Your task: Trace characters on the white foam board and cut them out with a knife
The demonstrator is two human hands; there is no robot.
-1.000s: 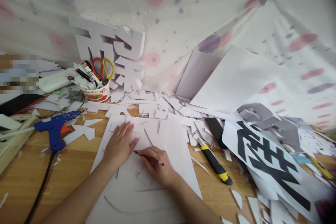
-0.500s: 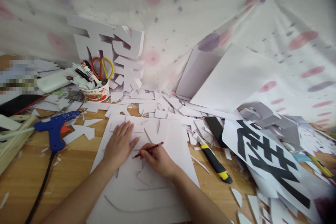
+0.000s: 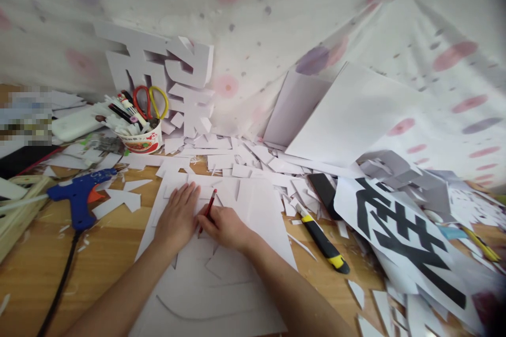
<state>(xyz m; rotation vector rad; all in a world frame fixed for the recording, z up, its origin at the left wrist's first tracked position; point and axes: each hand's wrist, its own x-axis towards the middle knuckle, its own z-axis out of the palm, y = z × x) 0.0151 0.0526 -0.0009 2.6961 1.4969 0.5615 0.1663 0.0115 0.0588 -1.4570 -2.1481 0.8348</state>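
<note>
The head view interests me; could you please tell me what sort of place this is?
Probably a small craft workspace: a glue gun and a cutter lie out, with white offcuts strewn about.

On the bench (image 3: 110,253), around the board (image 3: 266,216), the glue gun (image 3: 80,205) lies at ten o'clock and the knife (image 3: 322,239) at three. The tub (image 3: 143,142), scissors (image 3: 149,106) in it, stands at eleven.

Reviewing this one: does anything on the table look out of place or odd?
Mostly clutter: white scraps lie strewn across the back of the wooden table and around the utility knife. The printed sheet at right lies askew, overlapping a dark object. No spill shows.
</note>
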